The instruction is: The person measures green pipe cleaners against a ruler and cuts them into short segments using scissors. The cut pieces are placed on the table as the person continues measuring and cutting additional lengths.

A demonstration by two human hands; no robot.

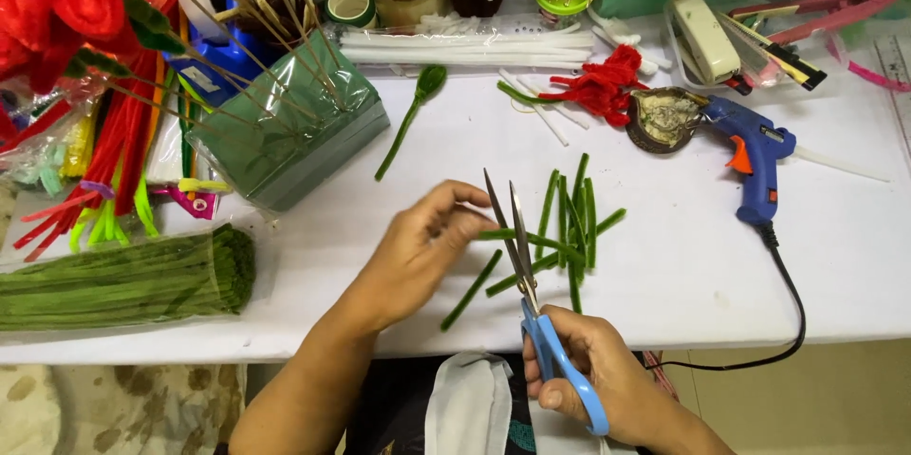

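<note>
A: Scissors (520,256) in our right hand (593,384), blades parted and pointing up, blue handles gripped in closed fingers.

B: And our left hand (418,251)?

A: It pinches one green stem (531,241) by its end, fingers closed on it, and holds it level so that it lies across the open blades, above the white worktop (683,265).

B: How far along do we judge ourselves?

A: Partway. A small heap of cut pieces (574,213) lies just past the blades, and another short piece (472,290) lies near our left wrist. The stem between the blades is not yet cut.

B: What is left?

A: Plenty of stock, it seems. A full bundle (123,279) of long green stems sits in its wrap at the left edge, well apart from our hands.

B: Anything else close by?

A: A blue glue gun (754,151) lies to the right with its cord trailing off the worktop, and a red tangle (603,85) sits behind the pieces. Neither hand touches them.
</note>
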